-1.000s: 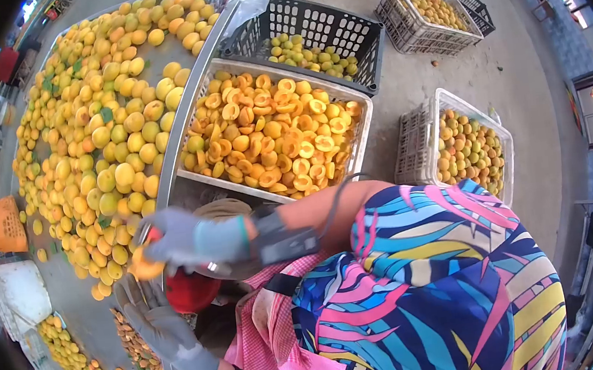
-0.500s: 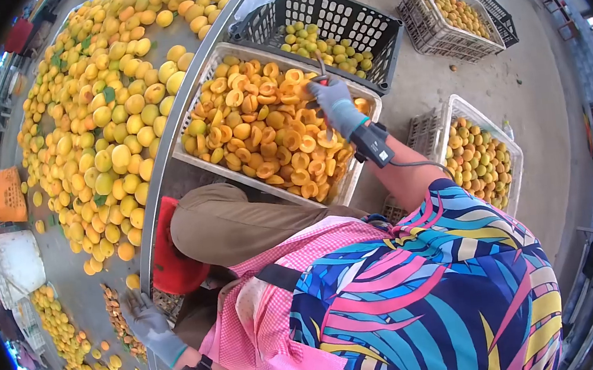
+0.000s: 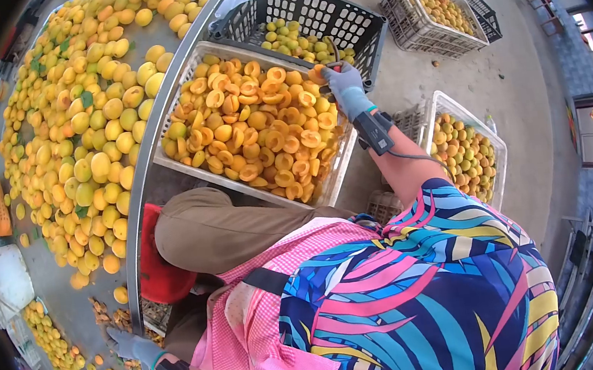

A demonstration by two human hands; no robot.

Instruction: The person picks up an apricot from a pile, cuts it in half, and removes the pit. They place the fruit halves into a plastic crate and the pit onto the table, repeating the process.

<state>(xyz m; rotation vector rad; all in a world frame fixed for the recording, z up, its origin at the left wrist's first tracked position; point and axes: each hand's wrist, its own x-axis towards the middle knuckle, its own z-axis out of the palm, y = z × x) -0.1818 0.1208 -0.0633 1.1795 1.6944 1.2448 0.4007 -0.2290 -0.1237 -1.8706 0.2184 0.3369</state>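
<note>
L hand (image 3: 131, 345), grey-gloved, low by the table edge, fingers spread flat, holding nothing; small brownish pits (image 3: 111, 316) just beside it. R hand (image 3: 342, 81), grey-gloved, fingers curled round a small red-handled tool (image 3: 332, 66) w/ an orange apricot half (image 3: 316, 74) at its tip, over the far rim of the white plastic crate (image 3: 186, 169) full of halved apricots. Beyond the hand, black crate (image 3: 308, 17) w/ greenish fruit.

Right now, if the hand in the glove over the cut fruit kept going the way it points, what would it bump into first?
Probably the black crate of greenish fruit. The right hand points up and away over the white crate's far rim; depth is hard to judge, so that rim could come first.
</note>
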